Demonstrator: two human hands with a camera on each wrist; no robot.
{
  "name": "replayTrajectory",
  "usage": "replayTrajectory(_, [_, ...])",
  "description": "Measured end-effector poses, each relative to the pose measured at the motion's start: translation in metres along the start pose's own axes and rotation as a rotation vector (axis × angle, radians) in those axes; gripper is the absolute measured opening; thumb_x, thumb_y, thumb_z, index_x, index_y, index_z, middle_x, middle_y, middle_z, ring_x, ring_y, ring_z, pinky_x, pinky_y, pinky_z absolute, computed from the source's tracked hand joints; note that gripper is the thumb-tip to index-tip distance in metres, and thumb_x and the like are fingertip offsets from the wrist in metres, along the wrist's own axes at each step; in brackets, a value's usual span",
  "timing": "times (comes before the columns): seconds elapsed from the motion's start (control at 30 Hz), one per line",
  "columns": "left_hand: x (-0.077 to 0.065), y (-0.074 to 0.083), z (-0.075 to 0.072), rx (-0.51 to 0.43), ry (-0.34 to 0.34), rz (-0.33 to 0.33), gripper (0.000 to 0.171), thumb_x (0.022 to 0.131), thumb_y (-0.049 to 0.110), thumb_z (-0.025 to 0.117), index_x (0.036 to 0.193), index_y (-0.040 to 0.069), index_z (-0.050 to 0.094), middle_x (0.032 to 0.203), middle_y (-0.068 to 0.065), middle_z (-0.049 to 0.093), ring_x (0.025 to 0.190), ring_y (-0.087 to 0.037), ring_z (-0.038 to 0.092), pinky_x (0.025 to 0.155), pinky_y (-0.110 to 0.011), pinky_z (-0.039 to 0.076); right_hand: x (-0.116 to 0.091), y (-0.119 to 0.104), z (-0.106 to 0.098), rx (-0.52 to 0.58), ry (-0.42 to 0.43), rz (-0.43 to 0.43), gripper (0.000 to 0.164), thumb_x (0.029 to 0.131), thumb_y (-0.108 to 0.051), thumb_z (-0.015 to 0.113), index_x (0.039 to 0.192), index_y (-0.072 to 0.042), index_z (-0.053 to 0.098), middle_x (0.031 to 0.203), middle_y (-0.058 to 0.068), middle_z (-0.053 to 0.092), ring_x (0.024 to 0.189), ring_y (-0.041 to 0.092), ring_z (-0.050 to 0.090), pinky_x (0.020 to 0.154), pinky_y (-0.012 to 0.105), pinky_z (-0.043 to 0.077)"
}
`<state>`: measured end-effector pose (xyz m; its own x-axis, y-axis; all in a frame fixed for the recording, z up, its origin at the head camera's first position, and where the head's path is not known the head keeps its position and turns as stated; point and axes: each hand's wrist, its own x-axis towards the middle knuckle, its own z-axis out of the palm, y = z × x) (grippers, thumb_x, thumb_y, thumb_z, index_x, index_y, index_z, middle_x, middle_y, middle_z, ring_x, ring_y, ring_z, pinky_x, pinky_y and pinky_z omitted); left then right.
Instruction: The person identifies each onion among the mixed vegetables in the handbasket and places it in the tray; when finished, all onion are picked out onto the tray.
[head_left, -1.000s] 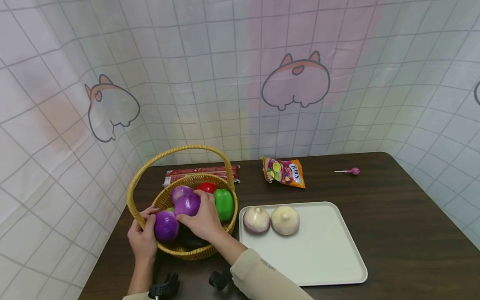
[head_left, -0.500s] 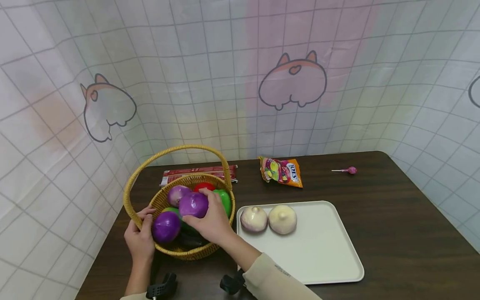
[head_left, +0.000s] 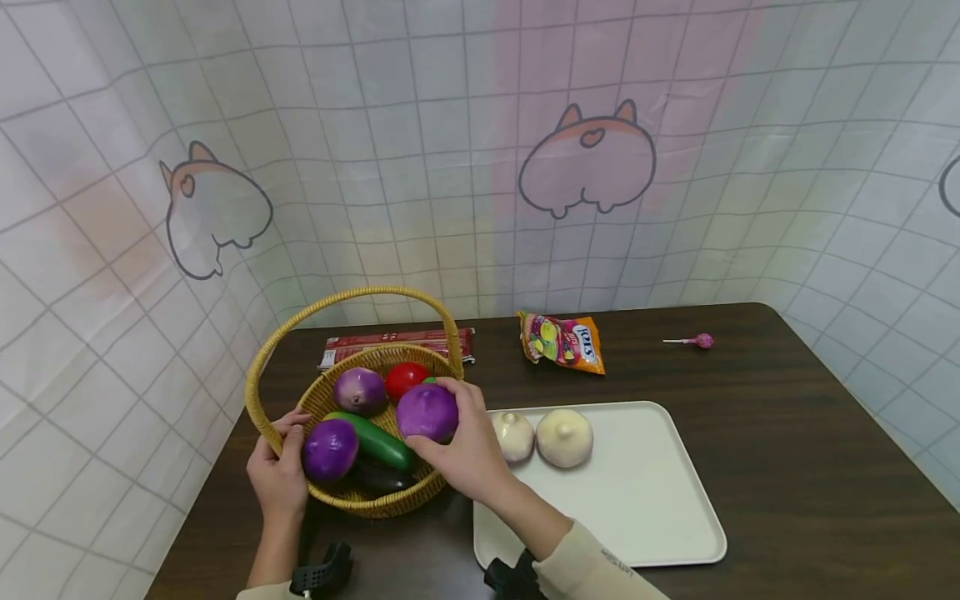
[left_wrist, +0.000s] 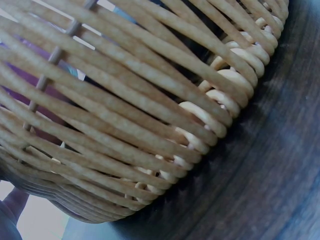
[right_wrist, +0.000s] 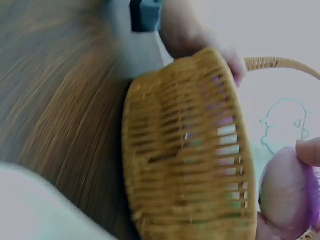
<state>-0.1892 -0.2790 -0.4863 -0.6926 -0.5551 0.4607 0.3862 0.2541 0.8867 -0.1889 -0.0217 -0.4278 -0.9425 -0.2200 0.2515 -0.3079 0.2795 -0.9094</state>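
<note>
In the head view my right hand (head_left: 468,446) grips a round purple-and-white turnip (head_left: 427,412) over the right side of the wicker basket (head_left: 397,505). The right wrist view shows its pale underside close beside the basket rim. My left hand (head_left: 281,475) holds the basket's left rim near the foot of the handle. Inside lie two more purple turnips, one at the front left (head_left: 330,451) and one at the back (head_left: 360,391). A red tomato (head_left: 406,379), a green cucumber (head_left: 381,444) and a dark eggplant (head_left: 381,477) lie there too. The left wrist view shows mostly wicker wall.
A white tray (head_left: 622,500) stands right of the basket, with two cream-topped turnips (head_left: 566,437) at its back left. Behind are a red flat packet (head_left: 360,345), an orange candy bag (head_left: 562,343) and a pink lollipop (head_left: 703,341). A patterned curtain hangs around the table.
My right hand has lifted the turnip from among the others and moved it right, uncovering the cucumber and tomato. My left hand stays on the basket rim.
</note>
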Motion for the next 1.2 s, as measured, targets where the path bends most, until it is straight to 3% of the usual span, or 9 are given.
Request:
replayTrajectory(0.1, [-0.001,0.003,0.000,-0.005,-0.001,0.000,0.016,0.094,-0.003,0.055,0.090,-0.018,0.057,0.105,-0.030,0.066,0.111,-0.019,0.063,0.094,-0.018,0.045,-0.004,0.006,-0.009,-0.008,0.027,-0.023,0.076,0.079,-0.027,0.081,0.141,-0.018,0.040,0.139,0.005,0.040,0.124,0.026,0.050,0.094,0.046,0.051])
replayTrajectory(0.33, [-0.007,0.031,0.003,0.007,-0.011,0.022,0.015,0.094,-0.005,0.054,0.093,-0.019,0.060,0.104,-0.035,0.063,0.110,-0.022,0.064,0.092,-0.017,0.046,-0.013,0.012,-0.033,-0.046,0.073,-0.020,0.076,0.076,-0.024,0.083,0.140,-0.020,0.042,0.139,0.000,0.037,0.123,0.025,0.049,0.091,0.044,0.053])
replayTrajectory(0.63, [-0.007,0.031,0.002,0.000,-0.010,0.036,0.015,0.094,-0.006,0.055,0.095,-0.019,0.061,0.103,-0.033,0.064,0.111,-0.021,0.063,0.091,-0.017,0.046,-0.024,0.018,-0.059,-0.012,0.102,0.014,0.078,0.070,-0.011,0.086,0.136,-0.023,0.046,0.138,0.002,0.033,0.124,0.027,0.045,0.095,0.049,0.049])
replayTrajectory(0.87, [-0.007,0.031,0.003,0.006,-0.008,0.038,0.015,0.094,-0.006,0.054,0.094,-0.020,0.060,0.104,-0.035,0.064,0.109,-0.021,0.064,0.092,-0.017,0.046,-0.032,0.023,-0.082,-0.031,0.145,0.009,0.079,0.070,-0.012,0.088,0.136,-0.025,0.047,0.138,0.004,0.035,0.126,0.032,0.044,0.093,0.053,0.050])
replayTrajectory(1.2, [-0.006,0.030,0.004,0.018,-0.007,0.019,0.015,0.094,-0.005,0.054,0.094,-0.019,0.060,0.107,-0.034,0.064,0.108,-0.019,0.064,0.092,-0.017,0.046,-0.043,0.039,-0.118,-0.090,0.210,0.002,0.079,0.070,-0.008,0.087,0.137,-0.016,0.046,0.136,0.010,0.037,0.124,0.034,0.047,0.095,0.054,0.048])
